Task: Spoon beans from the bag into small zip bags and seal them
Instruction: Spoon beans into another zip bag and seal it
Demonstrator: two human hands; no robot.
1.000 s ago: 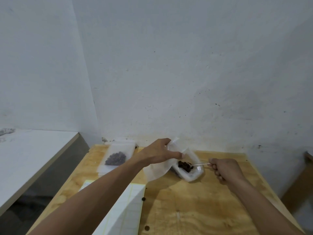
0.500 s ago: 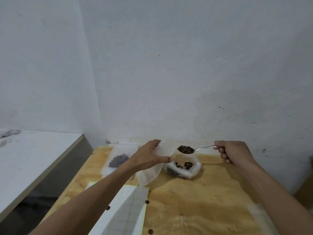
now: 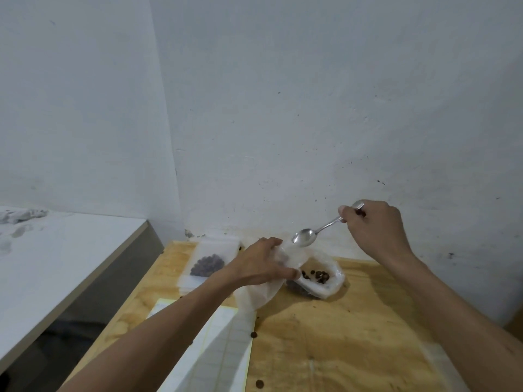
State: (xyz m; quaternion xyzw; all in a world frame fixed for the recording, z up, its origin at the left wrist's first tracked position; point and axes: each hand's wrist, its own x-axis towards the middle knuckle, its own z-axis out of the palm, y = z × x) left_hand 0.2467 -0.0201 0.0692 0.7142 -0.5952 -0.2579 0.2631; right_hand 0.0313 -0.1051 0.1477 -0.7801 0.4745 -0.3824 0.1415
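White ledge (image 3: 65, 250) at far left, lower than the wall. On the plywood counter (image 3: 339, 335), a filled zip bag (image 3: 210, 261) of dark beans lies flat near the back edge; no label or writing readable. Gridded sheets (image 3: 223, 343) lie nearer the camera, print illegible. Left hand (image 3: 260, 267) pinches a small translucent zip bag (image 3: 263, 290), mouth up. Just right, the open bean bag (image 3: 319, 278) rests on the counter, beans inside. Right hand (image 3: 373, 227), fingers curled, grips a metal spoon (image 3: 305, 236), its bowl over the small bag's mouth. Loose beans (image 3: 254, 334) dot the counter.
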